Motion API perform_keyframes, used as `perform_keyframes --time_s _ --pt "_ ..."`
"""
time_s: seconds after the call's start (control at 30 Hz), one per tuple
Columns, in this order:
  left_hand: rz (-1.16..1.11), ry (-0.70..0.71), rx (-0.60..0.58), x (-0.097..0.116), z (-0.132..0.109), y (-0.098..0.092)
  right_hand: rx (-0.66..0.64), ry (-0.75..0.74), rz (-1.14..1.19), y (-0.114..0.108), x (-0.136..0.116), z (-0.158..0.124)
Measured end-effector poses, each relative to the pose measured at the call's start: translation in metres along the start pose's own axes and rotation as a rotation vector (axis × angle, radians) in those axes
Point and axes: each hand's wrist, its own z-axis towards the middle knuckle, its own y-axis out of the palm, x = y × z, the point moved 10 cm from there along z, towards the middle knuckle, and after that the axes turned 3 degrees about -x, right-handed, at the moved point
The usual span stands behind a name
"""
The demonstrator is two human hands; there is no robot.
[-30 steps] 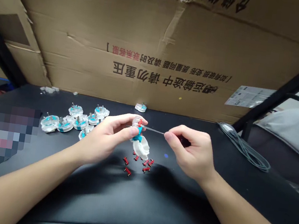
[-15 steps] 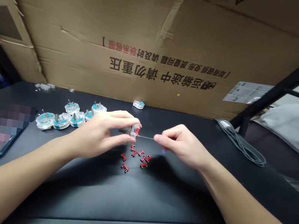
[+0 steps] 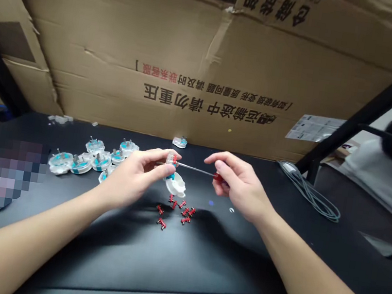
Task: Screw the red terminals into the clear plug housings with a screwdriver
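Note:
My left hand (image 3: pixel 132 177) is closed round a clear power plug (image 3: pixel 171 159), holding it above the table between thumb and fingers. A red part shows at the plug's right side, and its white and teal piece (image 3: pixel 176 185) hangs below my thumb. My right hand (image 3: pixel 240 185) grips a screwdriver (image 3: pixel 196 168) by its red handle, index finger stretched out above it. The thin metal shaft points left and its tip meets the plug at the red part. Under the hands lie several small red parts with metal ends (image 3: pixel 185 219).
Several clear and teal plugs (image 3: pixel 81 164) stand left of my left hand, and one more plug (image 3: pixel 180 142) lies at the back. A coiled grey cable (image 3: pixel 315 197) rests at the right. Behind the black table (image 3: pixel 178 267) rises a cardboard wall (image 3: pixel 133 24).
The plug has turned in my left hand, so its white and teal piece now shows below. My right hand has opened its index finger outward, and the screwdriver's red handle has come into sight.

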Motion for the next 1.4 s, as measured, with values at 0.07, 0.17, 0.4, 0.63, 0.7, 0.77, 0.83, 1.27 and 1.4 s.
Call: perform_keyframes --time_s 0.07,0.17,0.4,0.63,0.7,0.77,0.83,1.27,1.4 --pt "0.075 0.050 0.002 0.008 -0.002 -0.001 -0.037 0.029 -0.014 0.003 0.003 -0.001" --pt "0.080 0.031 -0.024 0.007 -0.002 0.000 0.080 -0.176 -0.134 -0.008 -0.020 -0.008" --pt "0.017 0.042 -0.021 0.006 -0.003 0.002 0.144 -0.265 -0.241 -0.014 -0.031 -0.015" --pt "0.058 0.130 0.053 0.019 -0.006 -0.002 0.152 -0.283 -0.183 -0.015 -0.031 -0.014" --pt "0.044 0.154 0.054 0.023 -0.007 -0.001 0.129 -0.217 -0.154 -0.012 -0.025 -0.013" --pt "0.027 0.166 0.052 0.026 -0.009 0.000 0.155 -0.218 -0.151 -0.013 -0.028 -0.014" --pt "0.021 0.161 0.057 0.026 -0.009 0.000 0.197 -0.288 -0.147 -0.016 -0.037 -0.017" --pt "0.040 0.153 0.079 0.021 -0.008 -0.003 0.189 -0.385 -0.140 -0.018 -0.044 -0.018" --pt "0.050 0.178 0.088 0.023 -0.009 -0.005 0.166 -0.274 -0.108 -0.020 -0.030 -0.014"
